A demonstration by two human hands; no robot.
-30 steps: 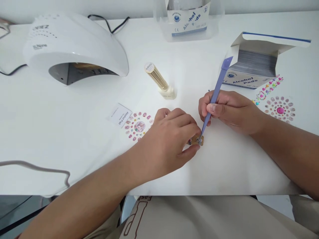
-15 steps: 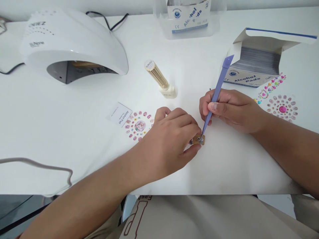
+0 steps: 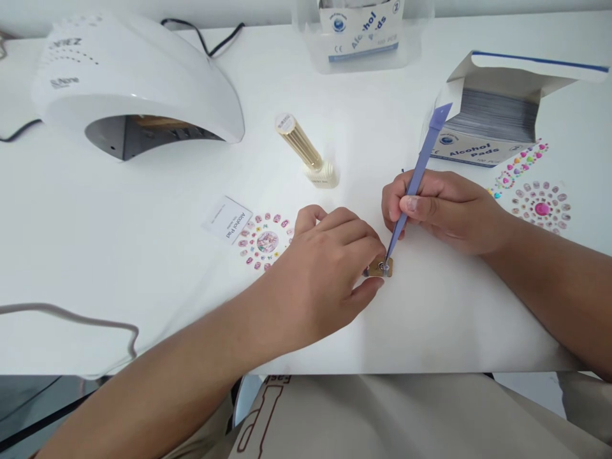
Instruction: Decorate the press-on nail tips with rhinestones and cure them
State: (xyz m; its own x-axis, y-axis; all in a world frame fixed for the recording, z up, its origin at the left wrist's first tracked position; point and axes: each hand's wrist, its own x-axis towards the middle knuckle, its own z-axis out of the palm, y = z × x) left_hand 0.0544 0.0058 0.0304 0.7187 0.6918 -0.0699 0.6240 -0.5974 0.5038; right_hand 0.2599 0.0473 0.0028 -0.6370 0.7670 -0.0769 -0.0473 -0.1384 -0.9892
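My left hand [image 3: 329, 268] pinches a small tan block [image 3: 386, 268] between thumb and fingers and holds it down on the white table [image 3: 143, 268]. My right hand [image 3: 444, 210] grips a long purple stick tool [image 3: 418, 175] like a pen. The tool's lower tip touches a small shiny piece on top of the block. A round sheet of pink nail stickers [image 3: 265, 241] lies just left of my left hand.
A white nail lamp [image 3: 134, 83] stands at the back left with a black cable. A gold-capped bottle [image 3: 306, 153] lies on its side mid-table. Two alcohol pad boxes, one open [image 3: 492, 121], one at the back [image 3: 361, 32]. More sticker sheets [image 3: 538, 207] lie right; a sachet [image 3: 228, 220] lies left.
Both hands stay in place on the block and the tool. The view has shifted very slightly.
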